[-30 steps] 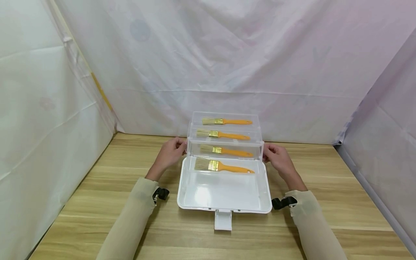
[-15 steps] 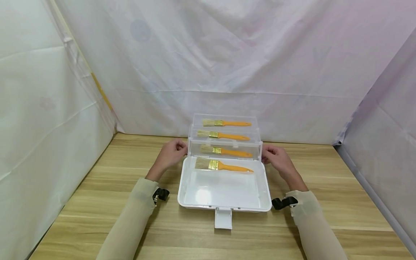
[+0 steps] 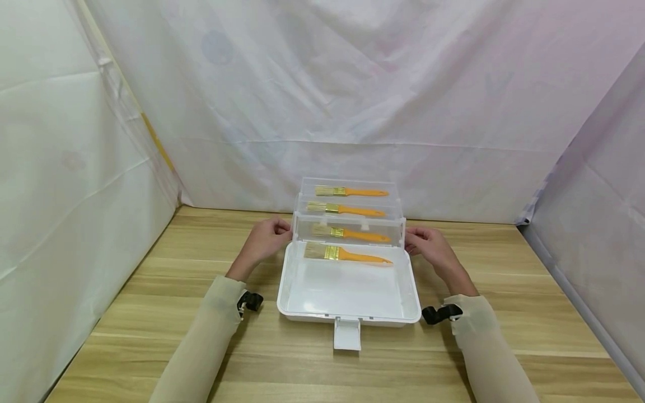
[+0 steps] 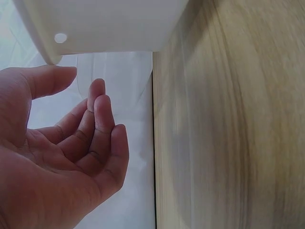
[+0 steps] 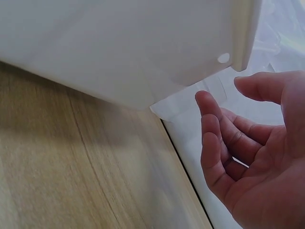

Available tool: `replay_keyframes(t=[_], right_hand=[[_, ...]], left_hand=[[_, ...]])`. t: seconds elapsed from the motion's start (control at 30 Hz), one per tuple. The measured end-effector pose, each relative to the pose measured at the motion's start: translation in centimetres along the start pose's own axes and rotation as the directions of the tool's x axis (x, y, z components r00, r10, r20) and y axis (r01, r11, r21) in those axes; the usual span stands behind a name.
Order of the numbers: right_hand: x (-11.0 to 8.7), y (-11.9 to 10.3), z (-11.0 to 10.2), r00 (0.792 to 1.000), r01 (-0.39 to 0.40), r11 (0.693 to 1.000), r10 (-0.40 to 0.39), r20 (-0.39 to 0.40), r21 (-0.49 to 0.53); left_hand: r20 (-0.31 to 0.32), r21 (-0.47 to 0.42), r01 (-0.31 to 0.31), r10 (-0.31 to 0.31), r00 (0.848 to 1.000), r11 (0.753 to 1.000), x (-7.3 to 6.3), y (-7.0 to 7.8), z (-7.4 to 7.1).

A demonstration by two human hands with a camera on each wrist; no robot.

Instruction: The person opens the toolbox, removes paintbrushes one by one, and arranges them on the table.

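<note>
A white plastic box (image 3: 347, 310) with clear stepped trays (image 3: 302, 221) stands unfolded on the table. A paintbrush (image 3: 363, 257) with an orange handle lies along the back of its base, and smaller paintbrushes (image 3: 360, 211) lie in the tiers above. My left hand (image 3: 267, 238) is at the trays' left side; in the left wrist view its loosely curled fingers (image 4: 119, 152) stand apart from the thumb with nothing between them. At the right side is my right hand (image 3: 428, 243), its thumb and fingers (image 5: 209, 129) likewise apart. Whether either hand touches the box I cannot tell.
A white latch flap (image 3: 347, 334) hangs from the box's front edge. The wooden table (image 3: 519, 296) ends at a white cloth (image 3: 353, 112) close behind the trays. Cloth walls (image 3: 75, 168) stand at both sides.
The box's front edge and flap have shifted slightly away from me, showing more of its front wall. The top tiers look a little lower. Both hands have moved only very slightly.
</note>
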State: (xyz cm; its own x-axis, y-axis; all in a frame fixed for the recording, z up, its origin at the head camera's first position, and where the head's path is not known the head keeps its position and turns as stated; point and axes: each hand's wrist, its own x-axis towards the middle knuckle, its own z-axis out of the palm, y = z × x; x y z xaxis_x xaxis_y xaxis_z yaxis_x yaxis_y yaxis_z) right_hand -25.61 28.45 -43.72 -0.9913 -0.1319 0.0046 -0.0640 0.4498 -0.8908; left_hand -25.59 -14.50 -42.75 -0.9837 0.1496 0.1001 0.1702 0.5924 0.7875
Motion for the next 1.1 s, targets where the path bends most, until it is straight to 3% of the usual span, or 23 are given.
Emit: replay_keyframes(t=[0.53, 1.1], right_hand=[[-0.09, -0.13, -0.29, 1.000, -0.023, 1.000, 0.024, 0.019, -0.012], [-0.16, -0.19, -0.39, 0.995, -0.046, 0.999, 0.047, 0.091, -0.011]], left_hand=[[0.031, -0.016, -0.020, 0.021, 0.999, 1.000, 0.20, -0.15, 0.04], [0.075, 0.004, 0.022, -0.022, 0.997, 1.000, 0.09, -0.38, 0.13]])
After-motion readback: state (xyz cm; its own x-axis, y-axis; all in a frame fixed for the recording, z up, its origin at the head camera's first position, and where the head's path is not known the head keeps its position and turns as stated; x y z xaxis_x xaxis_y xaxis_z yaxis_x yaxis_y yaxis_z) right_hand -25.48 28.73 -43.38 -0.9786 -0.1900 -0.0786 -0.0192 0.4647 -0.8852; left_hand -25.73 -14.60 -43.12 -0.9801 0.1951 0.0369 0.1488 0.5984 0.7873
